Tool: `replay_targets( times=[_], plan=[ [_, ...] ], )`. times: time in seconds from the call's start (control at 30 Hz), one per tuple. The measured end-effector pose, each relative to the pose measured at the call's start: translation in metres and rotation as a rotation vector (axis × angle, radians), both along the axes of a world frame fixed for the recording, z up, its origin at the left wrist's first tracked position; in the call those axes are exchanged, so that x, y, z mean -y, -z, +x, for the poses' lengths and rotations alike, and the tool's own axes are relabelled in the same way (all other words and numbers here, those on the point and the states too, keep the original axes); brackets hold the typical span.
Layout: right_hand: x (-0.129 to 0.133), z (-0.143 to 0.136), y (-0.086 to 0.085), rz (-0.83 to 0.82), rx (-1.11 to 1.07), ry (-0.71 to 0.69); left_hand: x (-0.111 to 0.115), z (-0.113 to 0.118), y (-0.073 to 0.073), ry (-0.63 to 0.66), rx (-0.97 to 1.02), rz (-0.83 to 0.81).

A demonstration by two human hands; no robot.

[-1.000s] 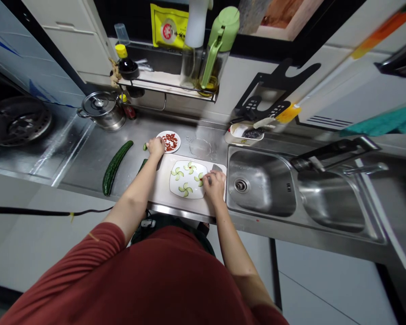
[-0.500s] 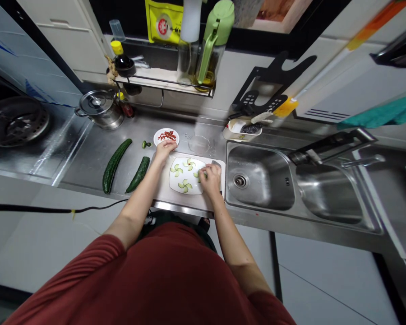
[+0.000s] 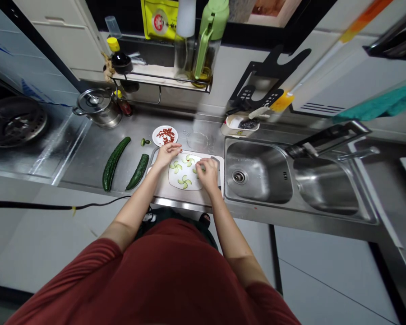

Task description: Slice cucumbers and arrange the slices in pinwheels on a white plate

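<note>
A white plate (image 3: 173, 182) lies on a pale cutting board (image 3: 162, 187), with cucumber slices (image 3: 184, 182) laid on it in pinwheel shapes. My left hand (image 3: 167, 155) is over the plate's upper left edge, its fingertips closed on what looks like a small red piece (image 3: 180, 150). Over the plate's right side, my right hand (image 3: 208, 174) makes a pinch beside a pinwheel partly covered by the hand. Whatever it may hold is too small to see. Just beyond my left hand stands a round white dish (image 3: 154, 136) of small red pieces (image 3: 165, 135).
Left of the board lie a whole cucumber (image 3: 116, 163) and a cut cucumber (image 3: 137, 172), with small cucumber ends (image 3: 145, 141) behind. A clear glass dish (image 3: 199, 141) stands behind the board. The sink (image 3: 259, 176) is right, a lidded pot (image 3: 99, 108) back left.
My left hand has moved from the dish of red pieces toward the plate. My right hand has shifted slightly left and stays over the plate's right side. The view has tilted a little.
</note>
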State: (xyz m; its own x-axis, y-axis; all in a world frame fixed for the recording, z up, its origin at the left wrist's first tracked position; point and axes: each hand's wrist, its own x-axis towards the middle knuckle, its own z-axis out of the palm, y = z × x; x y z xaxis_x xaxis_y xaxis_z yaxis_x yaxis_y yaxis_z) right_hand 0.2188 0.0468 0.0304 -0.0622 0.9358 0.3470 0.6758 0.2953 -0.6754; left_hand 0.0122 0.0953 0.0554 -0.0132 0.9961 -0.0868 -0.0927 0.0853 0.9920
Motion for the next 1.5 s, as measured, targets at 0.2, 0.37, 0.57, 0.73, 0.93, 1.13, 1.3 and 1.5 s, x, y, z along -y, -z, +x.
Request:
replay_targets(
  times=[0.2, 0.37, 0.57, 0.73, 0.93, 1.13, 1.3, 1.5],
  plan=[
    [0.000, -0.010, -0.024, 0.042, -0.021, -0.081, 0.017, 0.007, -0.001, 0.076, -0.070, 0.048],
    [0.002, -0.014, -0.030, 0.039, -0.002, -0.141, 0.032, 0.014, -0.003, 0.120, -0.151, 0.064],
    [0.005, -0.017, -0.025, 0.025, 0.022, -0.184, 0.044, 0.017, 0.000, 0.155, -0.240, 0.095],
    [0.008, -0.016, -0.022, 0.015, 0.037, -0.220, 0.049, 0.017, 0.005, 0.182, -0.261, 0.100],
    [0.013, -0.015, -0.020, 0.002, 0.071, -0.249, 0.055, 0.018, 0.005, 0.191, -0.211, 0.080],
    [0.016, -0.014, -0.015, 0.005, 0.072, -0.268, 0.057, 0.019, 0.014, 0.211, -0.217, 0.082],
    [0.017, -0.011, -0.008, -0.014, 0.080, -0.279, 0.057, 0.018, 0.033, 0.247, -0.247, 0.085],
    [0.023, -0.009, 0.011, -0.032, 0.157, -0.282, 0.061, 0.013, 0.039, 0.209, -0.499, 0.105]
  ],
)
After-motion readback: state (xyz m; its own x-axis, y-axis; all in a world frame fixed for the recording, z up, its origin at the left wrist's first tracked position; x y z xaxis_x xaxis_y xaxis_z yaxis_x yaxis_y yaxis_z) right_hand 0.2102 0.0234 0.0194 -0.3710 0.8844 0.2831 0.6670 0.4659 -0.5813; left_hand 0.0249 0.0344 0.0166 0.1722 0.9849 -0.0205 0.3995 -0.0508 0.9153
